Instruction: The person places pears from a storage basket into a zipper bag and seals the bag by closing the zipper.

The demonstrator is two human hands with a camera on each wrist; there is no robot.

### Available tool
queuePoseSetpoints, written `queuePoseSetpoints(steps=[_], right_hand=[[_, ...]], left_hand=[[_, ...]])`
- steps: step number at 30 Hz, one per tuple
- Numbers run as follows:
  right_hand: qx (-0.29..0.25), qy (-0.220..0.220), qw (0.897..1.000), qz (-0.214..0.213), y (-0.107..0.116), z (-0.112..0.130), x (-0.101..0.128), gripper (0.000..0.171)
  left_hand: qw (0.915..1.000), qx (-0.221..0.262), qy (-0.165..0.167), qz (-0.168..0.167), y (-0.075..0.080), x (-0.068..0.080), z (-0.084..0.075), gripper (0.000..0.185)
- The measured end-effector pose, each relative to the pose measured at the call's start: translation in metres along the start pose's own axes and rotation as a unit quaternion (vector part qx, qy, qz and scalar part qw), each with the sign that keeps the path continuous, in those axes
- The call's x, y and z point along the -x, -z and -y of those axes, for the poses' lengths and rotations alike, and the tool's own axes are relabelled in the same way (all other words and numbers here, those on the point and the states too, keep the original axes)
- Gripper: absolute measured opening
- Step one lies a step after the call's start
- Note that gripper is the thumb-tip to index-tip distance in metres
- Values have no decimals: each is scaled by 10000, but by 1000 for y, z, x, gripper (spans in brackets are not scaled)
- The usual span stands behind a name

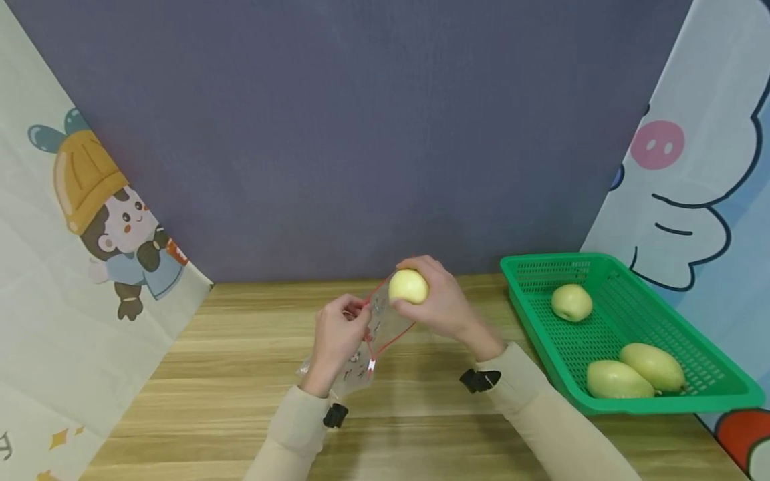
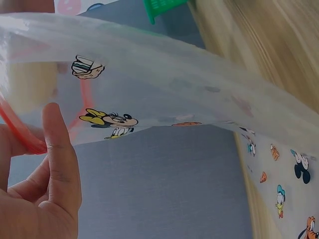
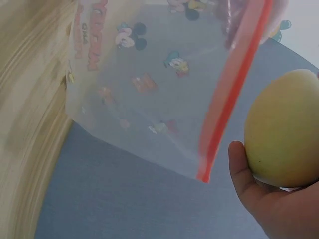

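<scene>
My left hand (image 1: pixel 343 334) pinches the red-edged rim of a clear zip bag (image 1: pixel 355 374) between thumb and finger. Cartoon figures are printed on the bag, and its red mouth gapes towards the right hand. My right hand (image 1: pixel 442 300) grips a smooth, pale yellow fruit (image 1: pixel 409 286) with thumb and fingers curled round its sides. In the right wrist view the fruit (image 3: pixel 284 129) is just beside the bag's red zip strip (image 3: pixel 234 84). Through the film in the left wrist view, the fruit (image 2: pixel 32 87) shows blurred behind the bag's mouth.
A green perforated basket (image 1: pixel 541 347) stands on the wooden table (image 1: pixel 240 374) at the right. Inside it lie a rounder yellow fruit (image 1: pixel 571 302) and two longer ones (image 1: pixel 619 379). A grey-blue panel (image 1: pixel 361 133) rises behind the table, with cartoon-printed sheets on both sides.
</scene>
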State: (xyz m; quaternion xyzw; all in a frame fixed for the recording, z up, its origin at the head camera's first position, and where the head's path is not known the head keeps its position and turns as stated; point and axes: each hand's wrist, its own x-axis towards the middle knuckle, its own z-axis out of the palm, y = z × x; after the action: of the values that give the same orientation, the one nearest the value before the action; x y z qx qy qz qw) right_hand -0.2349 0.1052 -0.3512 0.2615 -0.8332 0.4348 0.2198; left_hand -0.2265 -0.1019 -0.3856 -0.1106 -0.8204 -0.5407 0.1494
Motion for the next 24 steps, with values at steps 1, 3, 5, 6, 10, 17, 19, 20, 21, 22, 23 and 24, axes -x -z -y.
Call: queuePoseSetpoints(steps=[1,3,5,6,10,17,19,20,21,22,23,24], right_hand=[[9,-5,10000,21,-2,-1,0,51],[29,-23,10000,58,-4,-1,1,51],[52,-20,9999,103,-6,-2,2,50],[67,-9,9999,127,-7,-2,2,50],[151,117,9995,236,-10,-3,3,48],[537,228,9968,548,-14,-3,5,48],[642,175,9958,625,-14,-3,6,48],[688,138,9954,646,-14,-3,6,48],[739,113,9950,669,-14,-3,6,49],[798,85,9943,700,-14,-3,6,49],[843,65,9937,732,-14,-3,6,50],[891,53,9930,770,-14,-3,6,51]], left_hand=[[10000,-7,4,-6,0,0,0,8],[10000,-21,-5,-6,0,0,-1,8],[10000,0,-12,5,0,0,-1,8],[10000,9,-24,5,0,0,-1,8],[9999,92,-91,5,-1,0,-2,7],[9997,64,-206,-59,-1,-1,-1,6],[9997,59,-242,-79,-1,-1,0,7],[9996,43,-270,-104,-1,-2,0,7],[9995,36,-286,-127,0,-2,0,7],[9994,18,-302,-151,0,-2,0,8],[9994,9,-311,-167,0,-2,0,8],[9993,-10,-314,-186,0,-3,-1,8]])
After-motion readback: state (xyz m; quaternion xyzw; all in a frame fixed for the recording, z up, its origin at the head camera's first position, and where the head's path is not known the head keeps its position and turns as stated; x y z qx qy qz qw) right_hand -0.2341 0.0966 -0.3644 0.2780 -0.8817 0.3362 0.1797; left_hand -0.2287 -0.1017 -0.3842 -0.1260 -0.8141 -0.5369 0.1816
